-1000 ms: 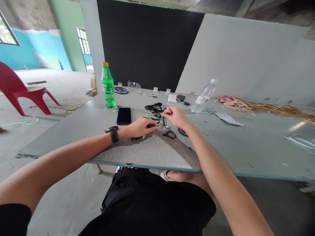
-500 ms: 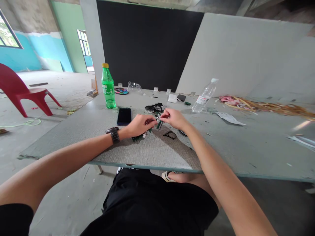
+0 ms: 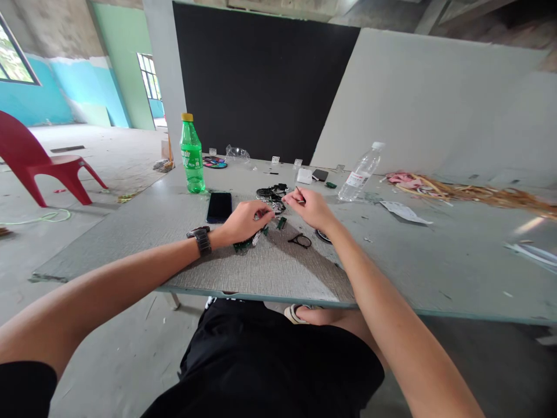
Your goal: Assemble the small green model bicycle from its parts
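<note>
My left hand [image 3: 244, 221], a dark watch on its wrist, curls over a small green circuit board [image 3: 243, 244] on the grey table [image 3: 278, 267], with its fingers closed on a small part that I cannot make out. My right hand [image 3: 310, 208] hovers just to the right, its fingertips pinched on something thin that is too small to name. Between the hands lies a small green piece [image 3: 281, 223]. A black ring-shaped part [image 3: 300, 240] rests below my right hand. A tangle of black parts and wires [image 3: 271, 193] sits just beyond both hands.
A black phone [image 3: 219, 206] lies left of the hands, with a green soda bottle [image 3: 191, 154] behind it. A clear water bottle [image 3: 361, 172] leans at the right. Straw-like strips [image 3: 470, 190] and paper scraps litter the far right. A red chair [image 3: 35, 159] stands on the floor at left.
My right hand has let go of the small green piece, which now lies on the table, and has lifted slightly up and away. My left hand stays on the circuit board.
</note>
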The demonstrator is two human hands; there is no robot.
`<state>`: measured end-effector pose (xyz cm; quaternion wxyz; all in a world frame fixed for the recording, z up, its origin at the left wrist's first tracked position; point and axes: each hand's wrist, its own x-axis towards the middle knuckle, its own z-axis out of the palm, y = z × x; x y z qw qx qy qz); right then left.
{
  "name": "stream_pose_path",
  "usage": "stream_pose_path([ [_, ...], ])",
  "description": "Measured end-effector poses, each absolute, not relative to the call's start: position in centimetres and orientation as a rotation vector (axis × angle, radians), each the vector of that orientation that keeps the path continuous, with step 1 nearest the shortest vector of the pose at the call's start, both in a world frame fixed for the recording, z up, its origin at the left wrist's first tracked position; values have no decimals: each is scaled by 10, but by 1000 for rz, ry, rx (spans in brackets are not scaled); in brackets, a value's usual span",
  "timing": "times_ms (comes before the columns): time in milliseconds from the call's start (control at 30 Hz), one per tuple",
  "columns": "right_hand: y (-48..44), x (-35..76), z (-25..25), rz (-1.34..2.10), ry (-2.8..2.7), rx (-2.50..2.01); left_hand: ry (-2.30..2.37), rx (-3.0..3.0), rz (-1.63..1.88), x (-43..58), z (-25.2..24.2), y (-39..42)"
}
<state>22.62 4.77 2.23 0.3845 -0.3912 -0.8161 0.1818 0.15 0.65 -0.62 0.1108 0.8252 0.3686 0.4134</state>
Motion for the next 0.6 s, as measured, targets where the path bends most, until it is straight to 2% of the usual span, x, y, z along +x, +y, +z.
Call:
stream_pose_path([
  [167, 43, 216, 20, 832, -2031, -861, 1080, 2484, 1217, 1, -8, 9],
  [367, 40, 209, 17, 752, -2096, -875, 1073, 2499, 1227, 0, -9, 10],
  [600, 40, 210, 17, 946, -2072, -773, 1104, 2419, 1300, -1, -11, 14],
])
